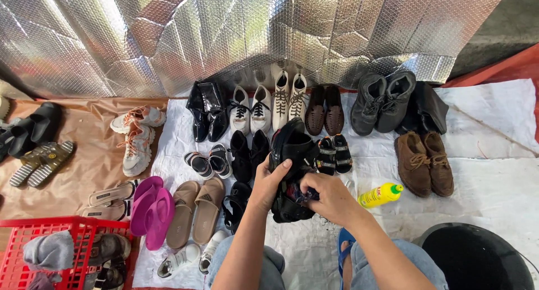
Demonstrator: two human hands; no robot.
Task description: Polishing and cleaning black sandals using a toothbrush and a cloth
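My left hand grips the side of a black shoe that stands on its end over a white sheet. My right hand is closed on a dark cloth pressed against the lower part of that shoe. Both forearms come in from the bottom of the view, over my knees in blue jeans. A yellow bottle with a red cap lies on the sheet just to the right of my right hand.
Several pairs of shoes lie in rows around the black shoe: brown suede shoes, pink flip-flops, beige slides, white sneakers. A red basket sits bottom left, a black bucket bottom right, a silver foil sheet behind.
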